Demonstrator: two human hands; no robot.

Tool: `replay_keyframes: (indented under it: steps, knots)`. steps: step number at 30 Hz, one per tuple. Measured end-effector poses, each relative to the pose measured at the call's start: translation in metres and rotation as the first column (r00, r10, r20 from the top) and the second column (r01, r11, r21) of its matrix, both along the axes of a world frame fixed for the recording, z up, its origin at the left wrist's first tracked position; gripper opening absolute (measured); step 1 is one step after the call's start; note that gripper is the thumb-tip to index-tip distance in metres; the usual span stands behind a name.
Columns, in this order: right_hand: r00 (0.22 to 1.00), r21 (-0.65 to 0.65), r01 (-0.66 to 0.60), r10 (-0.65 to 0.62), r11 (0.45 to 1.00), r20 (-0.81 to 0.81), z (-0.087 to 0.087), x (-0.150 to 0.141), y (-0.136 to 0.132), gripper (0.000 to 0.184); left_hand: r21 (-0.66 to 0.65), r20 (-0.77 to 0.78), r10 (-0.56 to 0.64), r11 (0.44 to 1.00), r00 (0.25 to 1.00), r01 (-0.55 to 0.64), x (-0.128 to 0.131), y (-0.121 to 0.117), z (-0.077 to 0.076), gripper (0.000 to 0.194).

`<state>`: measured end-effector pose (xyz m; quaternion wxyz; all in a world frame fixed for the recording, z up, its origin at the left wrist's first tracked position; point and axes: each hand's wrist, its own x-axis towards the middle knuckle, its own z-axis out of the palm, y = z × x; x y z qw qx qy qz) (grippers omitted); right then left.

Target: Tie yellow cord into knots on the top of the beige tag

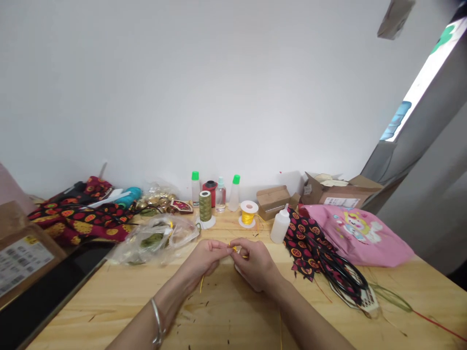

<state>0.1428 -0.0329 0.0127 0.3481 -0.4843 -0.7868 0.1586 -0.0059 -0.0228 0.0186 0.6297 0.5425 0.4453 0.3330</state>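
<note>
Over the middle of the table, my left hand (207, 256) and my right hand (254, 262) meet fingertip to fingertip. Both are closed in a pinch on a thin yellow cord (234, 248). One length of the cord hangs below my left hand, and a yellow strand also shows beside my right forearm. My fingers cover most of the part between them, so I cannot tell whether it is knotted. Just beyond my hands stands a white spool of yellow cord (248, 214). A white squeeze bottle (280, 226) is to the right of it.
At the back stand an olive thread spool (205, 206) and several small bottles. Left lie a clear plastic bag (146, 238), patterned fabric (73, 221) and a dark flat panel (58, 291). Right are cardboard boxes (275, 201), a pink bag (365, 236) and black-handled scissors (343, 272).
</note>
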Motion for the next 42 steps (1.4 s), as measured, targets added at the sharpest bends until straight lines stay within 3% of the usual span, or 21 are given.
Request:
replay_keyframes:
  steps: [8, 16, 26, 34, 42]
  knots:
    - [0.989, 0.013, 0.103, -0.103, 0.995, 0.103, 0.000, 0.001, 0.000, 0.019, 0.039, -0.109, 0.090, 0.996, 0.990, -0.086, 0.010, 0.000, -0.001, 0.030]
    - [0.960, 0.027, 0.150, -0.152, 0.988, 0.237, -0.003, 0.005, 0.001, 0.020, 0.255, -0.210, 0.172, 0.960, 0.962, -0.116, 0.014, 0.002, -0.009, 0.025]
    - [0.933, 0.079, 0.135, -0.154, 0.988, 0.325, 0.001, 0.006, -0.001, 0.016, 0.075, -0.216, 0.197, 0.980, 0.956, -0.185, 0.012, 0.002, -0.010, 0.024]
    - [0.965, 0.068, 0.102, -0.116, 0.992, 0.234, 0.000, 0.006, -0.001, 0.015, 0.046, -0.162, 0.236, 0.972, 0.958, -0.232, 0.012, -0.004, 0.005, 0.022]
    - [0.968, 0.103, 0.059, -0.083, 0.993, 0.236, 0.003, 0.005, -0.002, 0.018, 0.033, -0.090, 0.264, 0.965, 0.960, -0.262, 0.010, 0.000, -0.005, 0.014]
